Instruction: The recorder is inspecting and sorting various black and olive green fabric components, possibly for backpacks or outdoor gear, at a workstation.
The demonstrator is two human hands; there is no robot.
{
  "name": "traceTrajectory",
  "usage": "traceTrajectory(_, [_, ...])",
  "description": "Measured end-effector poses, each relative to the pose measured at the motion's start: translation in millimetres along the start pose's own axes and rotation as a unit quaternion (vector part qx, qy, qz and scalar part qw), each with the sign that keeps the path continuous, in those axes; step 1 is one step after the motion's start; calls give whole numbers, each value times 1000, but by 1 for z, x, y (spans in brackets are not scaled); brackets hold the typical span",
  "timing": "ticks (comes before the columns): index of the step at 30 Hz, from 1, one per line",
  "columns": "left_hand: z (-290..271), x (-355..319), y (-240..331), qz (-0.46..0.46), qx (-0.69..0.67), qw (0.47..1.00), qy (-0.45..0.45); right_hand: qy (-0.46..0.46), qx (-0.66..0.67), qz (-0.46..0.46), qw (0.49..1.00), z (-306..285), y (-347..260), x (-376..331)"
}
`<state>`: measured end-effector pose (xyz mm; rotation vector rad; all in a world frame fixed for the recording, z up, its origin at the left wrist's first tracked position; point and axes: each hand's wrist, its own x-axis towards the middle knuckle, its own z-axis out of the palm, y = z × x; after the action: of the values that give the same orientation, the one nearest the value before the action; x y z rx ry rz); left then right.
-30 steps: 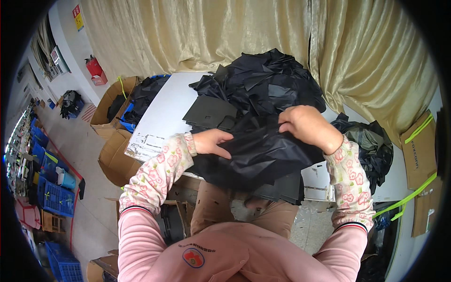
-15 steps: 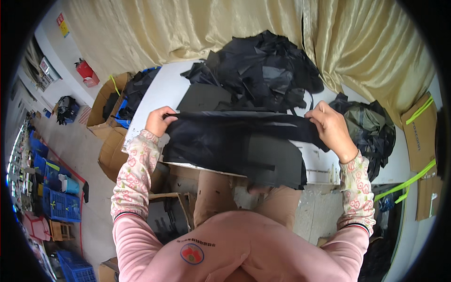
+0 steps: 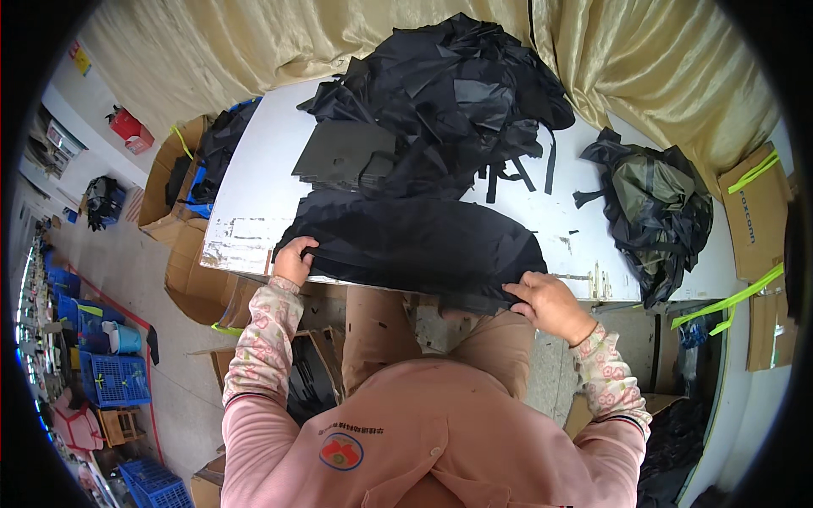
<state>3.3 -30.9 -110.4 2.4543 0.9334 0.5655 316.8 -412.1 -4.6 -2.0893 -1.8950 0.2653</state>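
A wide black fabric piece (image 3: 406,241) lies over the near edge of the white table (image 3: 254,186), its front edge hanging a little past it. My left hand (image 3: 294,260) is closed on its left front corner. My right hand (image 3: 546,303) pinches the right front corner, thumb and fingers together. Just behind the fabric sits a stack of dark grey flat panels (image 3: 343,157). A big heap of black fabric pieces with straps (image 3: 457,93) fills the far middle of the table.
A bundle of black and olive fabric (image 3: 656,199) rests at the table's right. Open cardboard boxes (image 3: 199,271) stand left of the table, and another carton (image 3: 754,216) is at the right. Blue plastic baskets (image 3: 118,377) line the floor farther left. Gold curtains (image 3: 254,38) hang behind.
Both hands have come down toward me and closer together, drawing the fabric from raised and stretched to laid on the table's near edge. The panel stack behind it shows more.
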Motion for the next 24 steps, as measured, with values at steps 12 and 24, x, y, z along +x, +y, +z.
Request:
traceTrajectory(12, [-30,31,127,226,-151,962,-1,102,216,-86,967,2,-10,123])
traceTrajectory(24, [-44,34,92,-41,-620,750,228,48,152,19,987,33,-7,65])
